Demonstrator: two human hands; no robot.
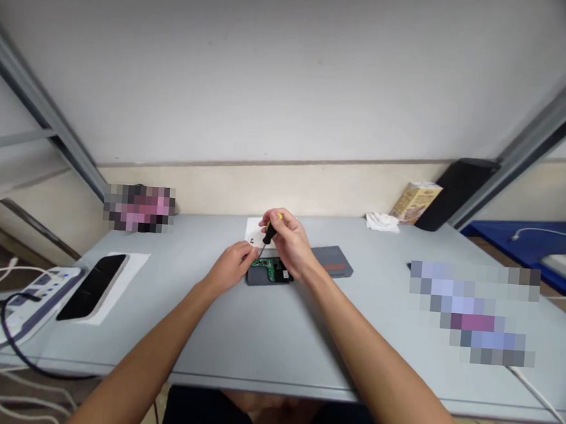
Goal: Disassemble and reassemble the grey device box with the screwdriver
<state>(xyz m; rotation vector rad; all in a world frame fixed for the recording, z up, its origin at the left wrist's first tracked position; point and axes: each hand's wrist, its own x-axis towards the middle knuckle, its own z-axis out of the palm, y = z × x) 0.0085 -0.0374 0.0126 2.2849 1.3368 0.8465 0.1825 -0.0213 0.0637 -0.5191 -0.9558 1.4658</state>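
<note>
In the middle of the table lies an opened dark grey device with a green circuit board [272, 270] inside. My right hand [291, 243] is closed around a black and yellow screwdriver [270, 232], whose shaft points down at the upper left of the board. At the device's left edge, my left hand [229, 268] has its fingers drawn together and gripping that side. Behind my hands is a sheet of white paper [253, 227] with small dark bits on it, too small to name. A flat grey box [338, 258] with reddish print lies to the right.
On the left are a phone [94, 286] on white paper and a power strip [46, 302] with cables. A carton [415, 202], crumpled tissue [382, 222] and a black cylinder [456, 193] stand at the back right. Blurred items lie left and right.
</note>
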